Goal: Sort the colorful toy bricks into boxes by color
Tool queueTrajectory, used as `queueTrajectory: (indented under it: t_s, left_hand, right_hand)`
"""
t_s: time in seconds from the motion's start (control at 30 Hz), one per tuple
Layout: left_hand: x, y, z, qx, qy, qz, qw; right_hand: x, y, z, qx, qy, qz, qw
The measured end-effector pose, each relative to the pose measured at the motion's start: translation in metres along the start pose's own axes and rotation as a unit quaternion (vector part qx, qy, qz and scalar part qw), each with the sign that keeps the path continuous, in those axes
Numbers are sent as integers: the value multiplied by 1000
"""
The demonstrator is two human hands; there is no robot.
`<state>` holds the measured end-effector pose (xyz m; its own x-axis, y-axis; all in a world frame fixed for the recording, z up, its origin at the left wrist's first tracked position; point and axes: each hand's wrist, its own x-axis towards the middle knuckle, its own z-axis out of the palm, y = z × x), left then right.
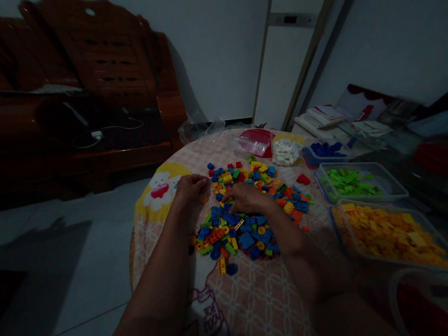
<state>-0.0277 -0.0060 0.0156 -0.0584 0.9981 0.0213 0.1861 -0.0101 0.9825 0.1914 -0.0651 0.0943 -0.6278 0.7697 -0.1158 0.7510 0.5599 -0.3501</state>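
Observation:
A loose pile of mixed toy building bricks (248, 239) in blue, green, yellow, orange and red lies on a patterned tablecloth (266, 290). At the pile's left edge is my left hand (190, 187), its fingers curled together; whatever they may hold is hidden. My right hand (244, 196) reaches over the middle of the pile, fingers bent down among the bricks, with a gap between thumb and fingers. A yellow brick (222, 265) and a round blue piece (232, 269) lie at the near edge. A red piece (303, 179) sits apart on the right.
On the right stand clear boxes of yellow bricks (394, 234), green bricks (351, 183) and blue bricks (326, 149). White bricks (284, 153) lie at the back beside a clear plastic tray (251, 145). A wooden bench (100, 58) is at the left.

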Motion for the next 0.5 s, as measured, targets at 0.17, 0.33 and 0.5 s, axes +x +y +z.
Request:
queueTrajectory:
  t_s: [0.17,0.33,0.5]
  left_hand:
    - [-1,-1,0,11,-1,5,1000]
    - [-1,1,-1,23,6,-1,1000]
    - [-4,7,1,1,8,-16,1000]
  right_hand:
    - [1,-3,0,-3,1,-3,1000]
    - [-2,1,-6,118,-10,12,993]
    - [-9,19,-9,373,-19,80,924]
